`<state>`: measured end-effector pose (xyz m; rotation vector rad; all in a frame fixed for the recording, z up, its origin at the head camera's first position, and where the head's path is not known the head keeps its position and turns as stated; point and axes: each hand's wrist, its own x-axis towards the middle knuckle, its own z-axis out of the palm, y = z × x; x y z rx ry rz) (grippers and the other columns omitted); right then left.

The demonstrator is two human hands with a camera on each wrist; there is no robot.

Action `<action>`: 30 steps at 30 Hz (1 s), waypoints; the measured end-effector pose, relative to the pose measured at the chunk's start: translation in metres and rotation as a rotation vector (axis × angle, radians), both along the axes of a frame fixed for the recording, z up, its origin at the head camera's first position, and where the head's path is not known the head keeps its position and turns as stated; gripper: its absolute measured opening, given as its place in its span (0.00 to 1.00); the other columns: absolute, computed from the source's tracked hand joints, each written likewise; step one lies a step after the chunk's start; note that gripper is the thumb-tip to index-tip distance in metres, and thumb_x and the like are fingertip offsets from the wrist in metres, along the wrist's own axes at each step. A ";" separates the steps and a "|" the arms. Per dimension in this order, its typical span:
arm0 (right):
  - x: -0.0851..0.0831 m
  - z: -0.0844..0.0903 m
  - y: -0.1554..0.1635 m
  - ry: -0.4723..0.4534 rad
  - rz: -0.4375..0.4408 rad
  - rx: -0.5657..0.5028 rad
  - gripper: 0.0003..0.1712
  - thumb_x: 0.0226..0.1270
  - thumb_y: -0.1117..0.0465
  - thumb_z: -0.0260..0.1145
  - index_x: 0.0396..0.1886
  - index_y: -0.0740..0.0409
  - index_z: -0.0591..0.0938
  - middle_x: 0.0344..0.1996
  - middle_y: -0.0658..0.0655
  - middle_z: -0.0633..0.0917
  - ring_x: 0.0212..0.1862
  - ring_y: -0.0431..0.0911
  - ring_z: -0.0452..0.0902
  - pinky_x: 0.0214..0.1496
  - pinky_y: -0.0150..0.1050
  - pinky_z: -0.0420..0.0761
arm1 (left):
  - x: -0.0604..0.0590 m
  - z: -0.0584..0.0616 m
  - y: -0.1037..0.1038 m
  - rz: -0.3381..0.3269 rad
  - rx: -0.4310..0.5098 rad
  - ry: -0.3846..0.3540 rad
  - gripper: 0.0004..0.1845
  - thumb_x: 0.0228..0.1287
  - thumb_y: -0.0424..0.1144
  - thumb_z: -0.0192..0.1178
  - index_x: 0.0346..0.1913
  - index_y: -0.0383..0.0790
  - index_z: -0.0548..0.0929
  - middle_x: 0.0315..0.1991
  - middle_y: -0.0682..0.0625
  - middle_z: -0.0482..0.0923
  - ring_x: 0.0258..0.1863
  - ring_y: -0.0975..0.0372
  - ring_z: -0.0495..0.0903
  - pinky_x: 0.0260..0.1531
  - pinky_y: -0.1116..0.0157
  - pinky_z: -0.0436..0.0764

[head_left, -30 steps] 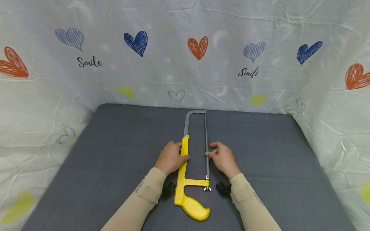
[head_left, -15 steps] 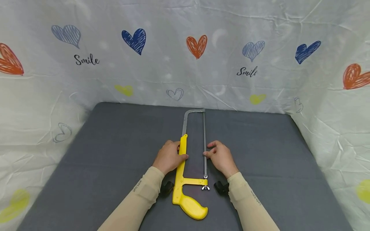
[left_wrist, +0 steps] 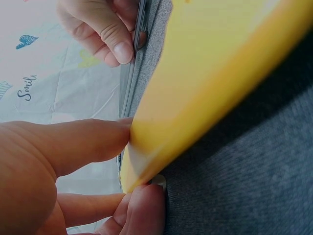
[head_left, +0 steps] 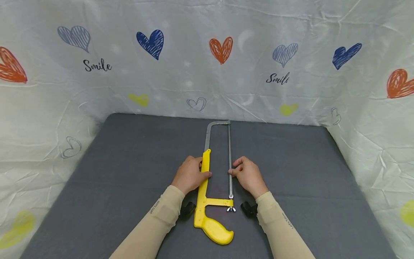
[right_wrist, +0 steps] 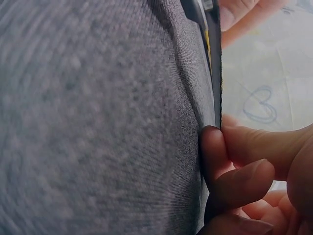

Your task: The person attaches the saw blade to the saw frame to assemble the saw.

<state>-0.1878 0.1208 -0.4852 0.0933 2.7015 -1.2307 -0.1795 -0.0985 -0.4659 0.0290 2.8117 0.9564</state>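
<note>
Hacksaw [head_left: 201, 193] position: between both hands, long axis running 12 to 6 o'clock, yellow handle [head_left: 217, 232] at 6, on or just above the grey table [head_left: 291, 223]. Left hand [head_left: 190, 175], at the hacksaw's 9 o'clock, pinches the yellow spine [head_left: 206, 158] between thumb [left_wrist: 98, 140] and fingers [left_wrist: 145, 208]. Right hand [head_left: 249, 176], at 3 o'clock, pinches the blade [head_left: 229, 151]. Both contacts sit opposite each other across its width; neither hand is nearer.

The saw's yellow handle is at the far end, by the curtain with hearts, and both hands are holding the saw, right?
Not quite: the yellow handle of the saw is at the near end, away from the curtain; the head view shows it. The left hand and right hand do both hold it.
</note>
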 end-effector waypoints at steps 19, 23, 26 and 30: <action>0.010 0.001 0.000 0.011 0.003 0.011 0.11 0.75 0.55 0.75 0.42 0.54 0.81 0.28 0.52 0.86 0.29 0.47 0.75 0.34 0.39 0.71 | 0.006 -0.002 -0.004 -0.014 -0.013 0.003 0.36 0.68 0.47 0.76 0.74 0.33 0.79 0.47 0.42 0.79 0.38 0.56 0.79 0.42 0.58 0.85; 0.020 0.001 0.001 0.026 0.022 0.050 0.11 0.75 0.54 0.75 0.42 0.53 0.81 0.28 0.51 0.84 0.29 0.46 0.74 0.34 0.39 0.72 | 0.013 -0.002 -0.008 -0.018 -0.021 -0.027 0.40 0.68 0.49 0.76 0.76 0.35 0.76 0.40 0.46 0.77 0.36 0.57 0.77 0.38 0.62 0.79; 0.033 0.002 0.003 0.049 0.051 0.081 0.12 0.75 0.51 0.74 0.40 0.52 0.82 0.26 0.50 0.82 0.27 0.45 0.73 0.32 0.38 0.72 | 0.021 -0.003 -0.011 -0.027 -0.010 -0.056 0.41 0.67 0.50 0.76 0.78 0.36 0.74 0.38 0.48 0.77 0.34 0.58 0.76 0.35 0.64 0.77; 0.056 0.002 0.007 0.073 0.097 0.111 0.14 0.75 0.48 0.75 0.37 0.49 0.82 0.22 0.48 0.79 0.23 0.43 0.71 0.27 0.36 0.69 | 0.033 -0.005 -0.018 -0.052 0.034 -0.079 0.43 0.66 0.51 0.77 0.79 0.38 0.74 0.39 0.49 0.77 0.34 0.59 0.76 0.35 0.64 0.77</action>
